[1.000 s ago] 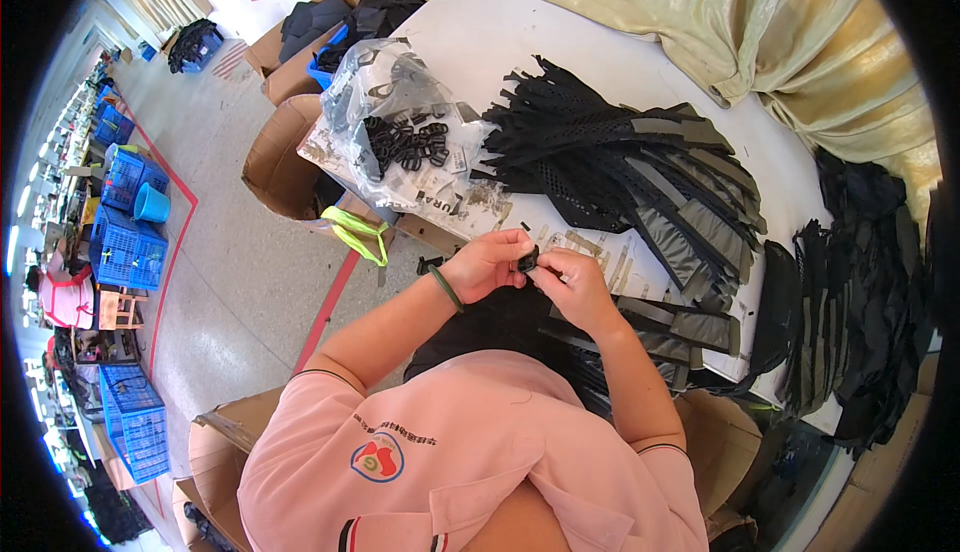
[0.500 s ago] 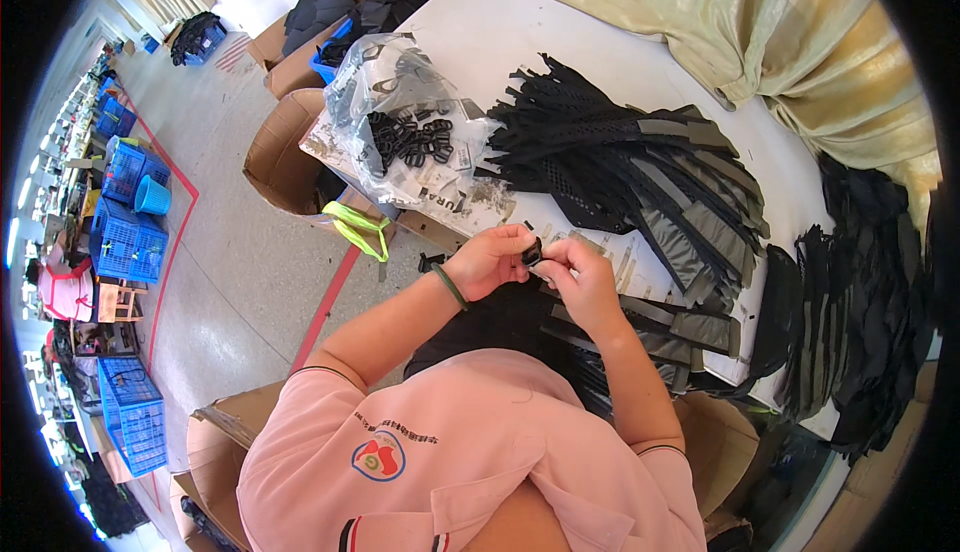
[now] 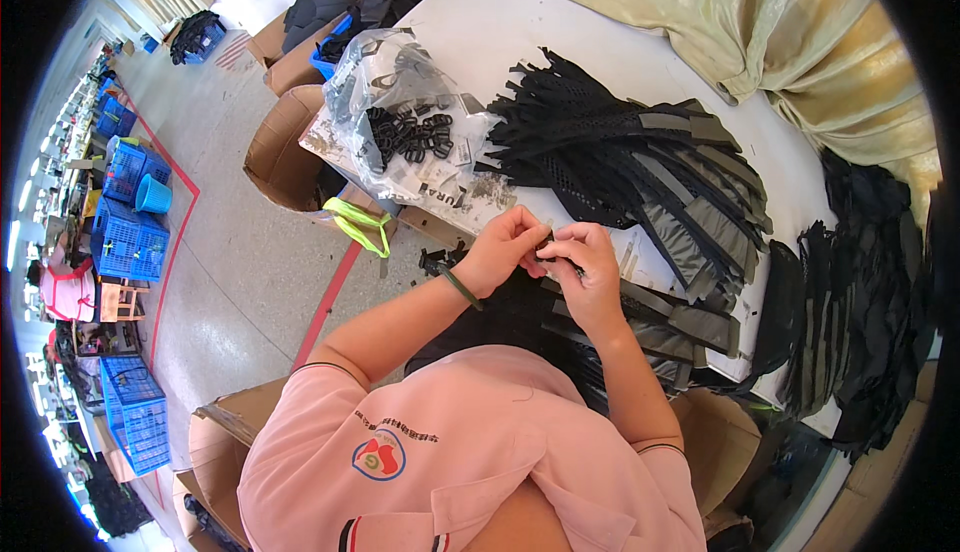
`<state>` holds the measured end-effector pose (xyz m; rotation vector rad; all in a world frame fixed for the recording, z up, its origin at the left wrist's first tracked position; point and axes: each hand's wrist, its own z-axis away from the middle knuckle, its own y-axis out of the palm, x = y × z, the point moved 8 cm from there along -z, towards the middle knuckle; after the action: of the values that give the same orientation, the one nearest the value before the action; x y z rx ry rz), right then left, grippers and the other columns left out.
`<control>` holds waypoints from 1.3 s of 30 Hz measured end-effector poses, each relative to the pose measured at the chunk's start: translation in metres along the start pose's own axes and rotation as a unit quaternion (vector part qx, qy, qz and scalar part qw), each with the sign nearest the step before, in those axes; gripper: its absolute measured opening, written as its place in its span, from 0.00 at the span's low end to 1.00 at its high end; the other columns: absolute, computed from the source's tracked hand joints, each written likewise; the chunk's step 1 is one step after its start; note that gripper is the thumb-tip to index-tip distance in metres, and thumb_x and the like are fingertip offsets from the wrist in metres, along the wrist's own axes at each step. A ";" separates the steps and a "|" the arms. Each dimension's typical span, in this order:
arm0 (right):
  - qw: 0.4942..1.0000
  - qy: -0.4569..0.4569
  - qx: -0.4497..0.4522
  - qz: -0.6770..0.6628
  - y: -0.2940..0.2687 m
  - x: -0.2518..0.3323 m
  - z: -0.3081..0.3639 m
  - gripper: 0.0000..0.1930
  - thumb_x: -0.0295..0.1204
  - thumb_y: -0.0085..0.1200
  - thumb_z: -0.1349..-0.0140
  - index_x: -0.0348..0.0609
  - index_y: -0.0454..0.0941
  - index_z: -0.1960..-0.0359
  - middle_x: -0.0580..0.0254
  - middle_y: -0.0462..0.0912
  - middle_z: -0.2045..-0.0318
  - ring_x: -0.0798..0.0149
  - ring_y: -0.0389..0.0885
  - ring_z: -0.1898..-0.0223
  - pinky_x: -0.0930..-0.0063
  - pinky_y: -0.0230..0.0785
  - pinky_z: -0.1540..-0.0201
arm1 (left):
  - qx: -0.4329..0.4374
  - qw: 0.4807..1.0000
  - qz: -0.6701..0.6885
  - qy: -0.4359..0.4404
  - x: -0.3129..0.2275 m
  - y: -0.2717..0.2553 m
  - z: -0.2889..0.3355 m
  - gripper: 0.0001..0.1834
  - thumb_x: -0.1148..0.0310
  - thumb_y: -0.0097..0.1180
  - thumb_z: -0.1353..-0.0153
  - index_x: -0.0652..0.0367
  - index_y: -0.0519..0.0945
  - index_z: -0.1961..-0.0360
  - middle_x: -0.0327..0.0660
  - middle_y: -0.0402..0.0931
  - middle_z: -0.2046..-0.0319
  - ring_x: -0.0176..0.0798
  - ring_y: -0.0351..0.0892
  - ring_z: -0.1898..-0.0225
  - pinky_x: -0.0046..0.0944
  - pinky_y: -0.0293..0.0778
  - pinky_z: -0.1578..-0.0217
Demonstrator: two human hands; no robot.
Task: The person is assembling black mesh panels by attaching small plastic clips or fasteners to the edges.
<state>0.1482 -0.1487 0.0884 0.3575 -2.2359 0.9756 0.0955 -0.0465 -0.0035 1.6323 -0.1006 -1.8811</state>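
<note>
Just past the table's front edge, my two hands meet over a small black plastic buckle [image 3: 546, 241], mostly covered by fingers. My left hand [image 3: 506, 254] pinches it between thumb and fingers from the left. From the right, my right hand [image 3: 588, 268] is closed at it, thumb against forefinger; whether a strap end is also in these fingers I cannot tell. Beyond them lies a fanned pile of black mesh straps [image 3: 640, 167] with grey panels. More black buckles [image 3: 412, 134] spill from a see-through plastic bag [image 3: 385, 67] on the table's left part.
More black and grey straps [image 3: 680, 327] lie by my right forearm, and dark strips [image 3: 860, 292] hang at the far right. Cardboard boxes [image 3: 283, 147] stand left of the white table [image 3: 560, 12]. A neon yellow band [image 3: 358, 227] hangs there. Blue crates [image 3: 130, 242] line the floor.
My left hand has turned and moved slightly right, closer to my right hand. The buckle, plainly seen before, is now mostly hidden by fingers.
</note>
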 end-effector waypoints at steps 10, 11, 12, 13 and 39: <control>0.844 0.349 0.044 -0.404 0.028 -0.052 0.027 0.12 0.17 0.59 0.50 0.43 0.68 0.69 0.73 0.72 0.76 0.80 0.69 0.74 0.86 0.63 0.71 | -0.044 0.987 -0.104 0.111 -0.019 0.002 0.005 0.06 0.71 0.55 0.39 0.63 0.72 0.68 0.36 0.74 0.74 0.25 0.72 0.75 0.26 0.72 0.73; 0.835 0.357 0.029 -0.419 0.027 -0.054 0.028 0.13 0.17 0.59 0.50 0.44 0.67 0.70 0.73 0.72 0.76 0.81 0.69 0.75 0.87 0.62 0.71 | -0.034 0.985 -0.109 0.126 -0.021 0.005 0.006 0.06 0.72 0.56 0.40 0.62 0.73 0.69 0.35 0.75 0.73 0.25 0.72 0.74 0.26 0.72 0.71; 0.834 0.357 0.029 -0.419 0.027 -0.053 0.027 0.13 0.17 0.59 0.50 0.44 0.67 0.70 0.73 0.72 0.76 0.81 0.69 0.75 0.87 0.62 0.71 | -0.026 0.983 -0.114 0.141 -0.024 0.007 0.008 0.06 0.72 0.57 0.41 0.62 0.74 0.69 0.35 0.75 0.73 0.25 0.72 0.73 0.26 0.72 0.70; 0.830 0.369 0.032 -0.417 0.027 -0.054 0.028 0.13 0.17 0.59 0.51 0.45 0.66 0.71 0.74 0.71 0.77 0.81 0.68 0.75 0.87 0.62 0.72 | -0.026 0.983 -0.115 0.141 -0.024 0.007 0.010 0.06 0.72 0.57 0.41 0.62 0.74 0.69 0.35 0.75 0.73 0.25 0.72 0.73 0.26 0.72 0.70; 0.737 0.378 -0.003 -0.560 0.016 -0.042 0.028 0.10 0.26 0.49 0.37 0.38 0.72 0.54 0.69 0.74 0.68 0.75 0.72 0.71 0.83 0.67 0.64 | 0.076 0.934 -0.192 0.292 -0.044 0.031 0.026 0.12 0.82 0.61 0.52 0.60 0.76 0.65 0.41 0.72 0.62 0.37 0.74 0.60 0.34 0.72 0.56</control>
<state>0.1592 -0.1585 0.0375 0.9463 -0.9296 0.2990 0.0855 -0.0580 0.0541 2.3906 0.3557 -1.5879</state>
